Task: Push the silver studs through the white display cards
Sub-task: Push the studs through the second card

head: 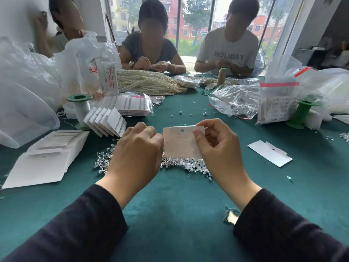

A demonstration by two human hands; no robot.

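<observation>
A white display card (180, 142) with small holes and a round hanging hole is held up above the green table. My right hand (217, 146) pinches its right edge between thumb and fingers. My left hand (139, 146) is curled at the card's left edge, and a thin stud pin shows at its fingertips; the stud's head is hidden. A heap of loose silver studs (181, 164) lies on the cloth just beneath the card and both hands.
Blank white cards (43, 159) are stacked at left, filled cards (107, 120) fanned behind them. A loose card (270, 153) lies at right. Plastic bags (236, 99), green spools (79, 104), pearl strands (149, 82) and three seated people line the far side.
</observation>
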